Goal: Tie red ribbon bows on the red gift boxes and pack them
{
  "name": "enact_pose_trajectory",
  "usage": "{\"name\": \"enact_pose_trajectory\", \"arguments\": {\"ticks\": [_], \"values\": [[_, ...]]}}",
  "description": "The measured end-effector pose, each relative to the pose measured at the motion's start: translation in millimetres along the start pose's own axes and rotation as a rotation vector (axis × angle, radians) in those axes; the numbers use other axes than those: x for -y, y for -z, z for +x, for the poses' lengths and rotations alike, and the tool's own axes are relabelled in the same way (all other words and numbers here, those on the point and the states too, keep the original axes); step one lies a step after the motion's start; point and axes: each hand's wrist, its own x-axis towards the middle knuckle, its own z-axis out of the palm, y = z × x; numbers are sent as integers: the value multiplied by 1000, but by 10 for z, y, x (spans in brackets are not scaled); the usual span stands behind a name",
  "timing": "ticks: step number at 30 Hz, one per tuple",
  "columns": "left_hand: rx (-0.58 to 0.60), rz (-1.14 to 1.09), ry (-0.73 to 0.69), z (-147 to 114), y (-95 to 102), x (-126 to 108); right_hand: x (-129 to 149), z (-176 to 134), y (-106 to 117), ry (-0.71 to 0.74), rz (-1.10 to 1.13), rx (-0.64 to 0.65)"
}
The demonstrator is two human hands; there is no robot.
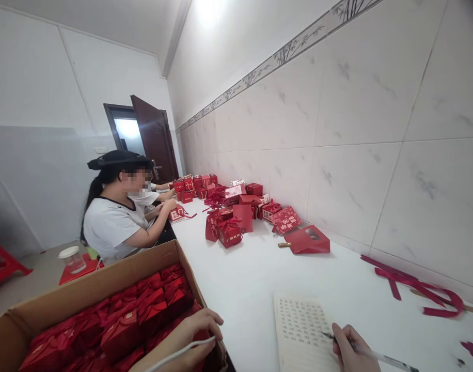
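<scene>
My right hand (351,347) is closed around a clear-barrelled pen (391,360), its dark tip touching the page of an open notebook (304,330). Rows of small handwritten characters cover the upper part of that page. My left hand (200,330) rests at the near right edge of a cardboard box (188,271), fingers apart and loosely bent. Across this hand runs a thin white cord (182,353); whether the fingers touch it I cannot tell. Inside the box sit many small red gift boxes (120,330) with ribbon bows, packed in rows.
On the white table (236,289) stands a pile of red gift boxes (229,232). A flat red bag (308,240) and loose dark-red ribbons (418,287) lie by the tiled wall. A co-worker (120,217) sits at the left, hands on a red box (178,213).
</scene>
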Motion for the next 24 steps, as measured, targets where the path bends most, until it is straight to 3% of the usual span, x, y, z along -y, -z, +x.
{"name": "enact_pose_trajectory", "arguments": {"ticks": [4, 8, 14, 20, 24], "values": [[-31, 173, 41, 68, -237, 81, 82, -67, 41, -7, -15, 12], [-100, 144, 51, 133, -370, 99, 205, -149, 78, 7, 17, 4], [-383, -215, 91, 121, -357, -36, 264, -166, 102, -11, 95, 6], [-483, -508, 117, 102, -304, -217, 241, -163, 107, -10, 135, 17], [-485, -681, 110, 97, -322, -260, 230, -149, 96, -16, 143, 18]]}}
